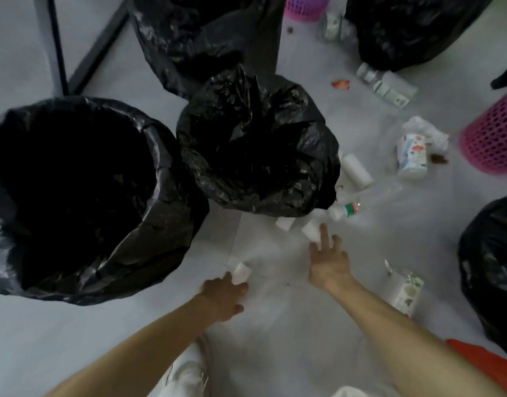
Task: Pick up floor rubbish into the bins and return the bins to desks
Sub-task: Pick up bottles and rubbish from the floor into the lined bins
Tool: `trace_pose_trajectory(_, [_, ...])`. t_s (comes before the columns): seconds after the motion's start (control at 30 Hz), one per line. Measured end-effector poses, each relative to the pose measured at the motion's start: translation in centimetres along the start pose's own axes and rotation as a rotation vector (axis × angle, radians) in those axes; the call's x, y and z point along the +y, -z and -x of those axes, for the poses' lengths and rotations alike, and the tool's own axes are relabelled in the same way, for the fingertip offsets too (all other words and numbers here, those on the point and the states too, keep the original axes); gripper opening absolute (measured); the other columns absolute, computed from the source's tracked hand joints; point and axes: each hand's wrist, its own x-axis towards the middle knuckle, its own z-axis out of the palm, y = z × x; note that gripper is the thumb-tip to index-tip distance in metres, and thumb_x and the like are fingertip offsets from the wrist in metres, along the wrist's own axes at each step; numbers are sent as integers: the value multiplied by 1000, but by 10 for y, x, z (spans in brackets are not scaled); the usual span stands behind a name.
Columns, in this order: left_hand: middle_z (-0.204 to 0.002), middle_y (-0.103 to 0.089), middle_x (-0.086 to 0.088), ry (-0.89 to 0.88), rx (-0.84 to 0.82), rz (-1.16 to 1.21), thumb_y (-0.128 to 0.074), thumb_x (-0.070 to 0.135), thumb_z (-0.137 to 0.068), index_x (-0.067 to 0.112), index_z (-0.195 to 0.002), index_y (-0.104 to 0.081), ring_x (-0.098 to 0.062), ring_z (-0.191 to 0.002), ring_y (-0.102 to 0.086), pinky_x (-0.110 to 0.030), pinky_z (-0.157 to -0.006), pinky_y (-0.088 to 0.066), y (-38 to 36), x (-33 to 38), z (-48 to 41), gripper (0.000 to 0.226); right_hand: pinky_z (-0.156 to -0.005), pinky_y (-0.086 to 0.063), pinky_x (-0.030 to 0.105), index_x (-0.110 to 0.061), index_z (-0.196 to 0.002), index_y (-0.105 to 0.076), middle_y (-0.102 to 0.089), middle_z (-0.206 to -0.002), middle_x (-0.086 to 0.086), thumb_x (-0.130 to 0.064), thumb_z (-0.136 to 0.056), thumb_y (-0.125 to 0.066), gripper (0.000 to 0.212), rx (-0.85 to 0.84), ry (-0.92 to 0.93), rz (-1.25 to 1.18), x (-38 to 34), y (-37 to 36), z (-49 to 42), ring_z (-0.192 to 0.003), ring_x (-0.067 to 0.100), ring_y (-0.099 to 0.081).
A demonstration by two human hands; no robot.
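Observation:
Two bins lined with black bags stand on the grey floor: a wide open one [74, 196] at the left and a crumpled one [255, 144] in the middle. My left hand [225, 295] pinches a small white piece of rubbish [242, 272] just above the floor, right of the wide bin. My right hand [328, 259] reaches forward with spread fingers onto another white piece [311, 229]. A third white scrap [285, 223] lies beside it at the foot of the middle bin.
More litter lies to the right: a white roll [356, 170], a clear bottle with a red-green cap [351, 209], tissue packs [412, 156] [407, 293], a bottle [386, 87]. Pink baskets [495, 138] [303, 7] and black bags [490, 267] [404, 27] surround the area. Desk legs [59, 44] stand at the back left.

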Motion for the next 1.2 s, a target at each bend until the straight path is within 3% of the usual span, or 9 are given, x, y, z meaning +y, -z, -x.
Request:
trace_pose_trajectory(0.13, [-116,-43,-6,3,160,150,-45,43,-99,28,-117,-40,-29,-89,-52,-35,-75,-40,33,4,24,24,-109,-40,39,-30,-150,-36,-10,-163,8,-29,-91,-52,61,-135,-19,-163,11,30,-7,-141,37,-29])
trace_pose_trajectory(0.27, [-116,-44,-10,-39,260,200,-48,32,-99,28,-113,-38,-30,-85,-52,-39,-75,-42,70,18,65,19,-95,-51,34,-15,-123,-66,-61,-132,12,-28,-86,-56,40,-255,105,-187,-7,27,22,-115,31,-61])
trace_pose_trajectory(0.4, [-120,-43,-6,-94,453,220,-46,34,-100,37,-118,-37,-31,-85,-56,-46,-79,-51,95,22,128,21,-66,-51,35,-18,-107,-56,-62,-111,11,-30,-85,-60,25,-341,204,-378,-28,63,70,-87,27,-59])
trace_pose_trajectory(0.53, [-126,-46,6,-97,913,491,-46,43,-97,49,-126,-37,-29,-93,-60,-43,-79,-52,108,2,200,31,-57,-40,28,-33,-86,-40,-50,-86,-1,-33,-92,-50,12,-152,381,-760,-50,112,119,-68,18,-48])
trace_pose_trajectory(0.7, [-123,-61,4,221,1380,773,-59,37,-92,45,-139,-31,-21,-93,-60,-38,-74,-49,108,-56,249,56,-69,-48,33,-43,-118,-31,-64,-94,-1,-46,-91,-59,39,195,659,-1137,-96,183,192,-81,19,-63])
trace_pose_trajectory(0.8, [-118,-64,-2,515,1314,780,-58,41,-90,35,-135,-36,-22,-86,-56,-35,-71,-43,97,-94,257,50,-73,-53,33,-36,-121,-37,-67,-92,-4,-50,-88,-61,43,297,742,-1168,-132,214,215,-81,13,-66])
trace_pose_trajectory(0.87, [-123,-62,-4,616,1203,717,-54,50,-91,34,-135,-39,-27,-96,-59,-39,-76,-48,90,-114,257,50,-81,-54,34,-36,-119,-47,-66,-97,-9,-56,-88,-58,39,324,749,-1131,-153,226,217,-88,10,-65])
trace_pose_trajectory(1.0, [-144,-50,-4,611,1047,681,-32,59,-97,35,-148,-32,-29,-128,-50,-45,-98,-46,87,-130,252,56,-99,-44,31,-35,-140,-45,-60,-125,-12,-66,-89,-50,60,198,738,-1041,-172,224,200,-117,11,-55])
trace_pose_trajectory(1.2, [-148,-42,4,476,1036,438,-42,41,-97,33,-147,-36,-23,-132,-40,-40,-98,-46,113,-83,230,51,-83,-53,26,-34,-121,-56,-69,-102,-16,-47,-94,-56,30,170,574,-979,-103,156,171,-89,4,-67])
